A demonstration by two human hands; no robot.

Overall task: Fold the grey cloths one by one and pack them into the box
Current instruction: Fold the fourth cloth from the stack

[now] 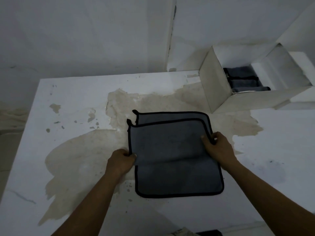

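Observation:
A grey cloth [170,143] with black trim lies in the middle of the white table, its upper part lifted and creased across the middle. My left hand [121,160] pinches its left edge; my right hand [216,147] pinches its right edge. Under it lies another grey cloth [170,117], its far edge and a hanging loop showing beyond the top one. A white box [216,92] stands open at the back right, with folded grey cloths [242,80] stacked inside it.
The white table [68,99] has large beige patches of worn paint. A white wall runs along the back. The box flaps [279,72] stand open to the right. Something dark pokes in at the bottom edge [208,233].

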